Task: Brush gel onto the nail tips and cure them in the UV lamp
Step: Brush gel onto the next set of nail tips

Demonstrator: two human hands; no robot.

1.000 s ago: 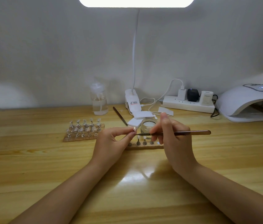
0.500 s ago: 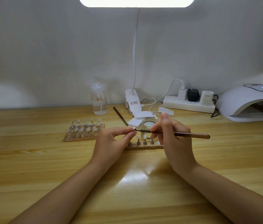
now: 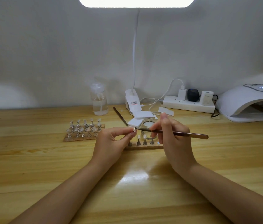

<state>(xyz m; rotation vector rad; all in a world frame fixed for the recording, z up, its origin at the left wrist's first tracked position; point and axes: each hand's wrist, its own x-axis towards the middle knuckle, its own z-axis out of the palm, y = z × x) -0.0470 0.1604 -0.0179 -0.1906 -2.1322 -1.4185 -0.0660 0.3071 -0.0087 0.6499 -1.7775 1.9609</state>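
One nail tip point(image 3: 134, 129) pinched in left hand point(image 3: 111, 143) above table point(image 3: 30, 167) | brush point(image 3: 172, 132) gripped by right hand point(image 3: 174, 139), bristles touching the tip | small holder strip point(image 3: 143, 145) just beneath, glass jar point(image 3: 148, 125) behind | larger rack of tips point(image 3: 83, 129) left | UV lamp point(image 3: 248, 104) far right.

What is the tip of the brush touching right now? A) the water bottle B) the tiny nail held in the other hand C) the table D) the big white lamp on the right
B: the right hand holds the brush, and its tip meets the nail tip pinched by the left hand.
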